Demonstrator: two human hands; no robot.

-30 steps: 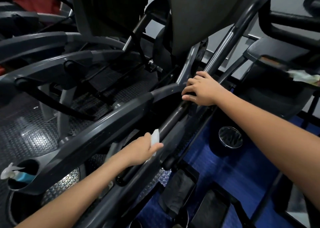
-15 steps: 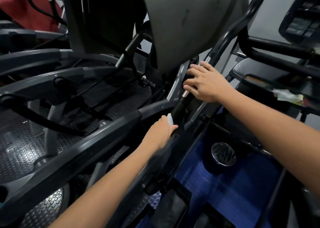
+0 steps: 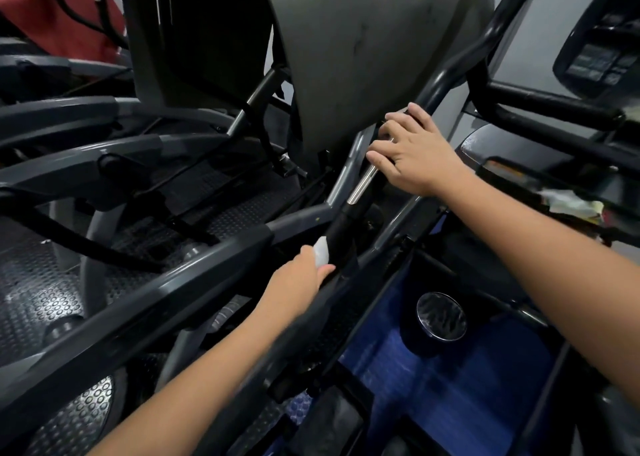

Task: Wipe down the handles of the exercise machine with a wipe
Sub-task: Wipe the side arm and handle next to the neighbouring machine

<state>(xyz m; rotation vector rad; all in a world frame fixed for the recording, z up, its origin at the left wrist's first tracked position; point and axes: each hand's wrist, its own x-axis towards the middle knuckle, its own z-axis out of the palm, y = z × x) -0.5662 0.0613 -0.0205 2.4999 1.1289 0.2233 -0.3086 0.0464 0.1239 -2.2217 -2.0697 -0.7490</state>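
Looming over everything is the grey shroud [image 3: 363,47] of the exercise machine, and I am taking it as my landmark. Below and left of the shroud, a long dark side rail [image 3: 145,303] is running diagonally down toward the studded rubber floor mat [image 3: 38,282]. Right of the shroud, a neighbouring machine's console [image 3: 599,50] is showing at the frame's edge, with a black padded bar [image 3: 554,109] crossing beneath it. Directly under the shroud, the black handle [image 3: 341,234] is slanting down and to the left, its chromed upper section [image 3: 362,185] catching the light.

The person's right hand [image 3: 415,157] is resting on that bar just under the shroud's lower right edge, fingers curling round it, with the thumb to the side. Further below the shroud, the left hand [image 3: 298,279] is pressing against the handle's black grip, pinching a small white wipe [image 3: 321,251] between thumb and fingers; the wipe is lying against the grip's left side. Well below the shroud and to the right, a round chrome cap [image 3: 441,315] is sitting above blue flooring [image 3: 450,379]. A crumpled pale cloth [image 3: 568,202] is lying on the neighbouring machine.
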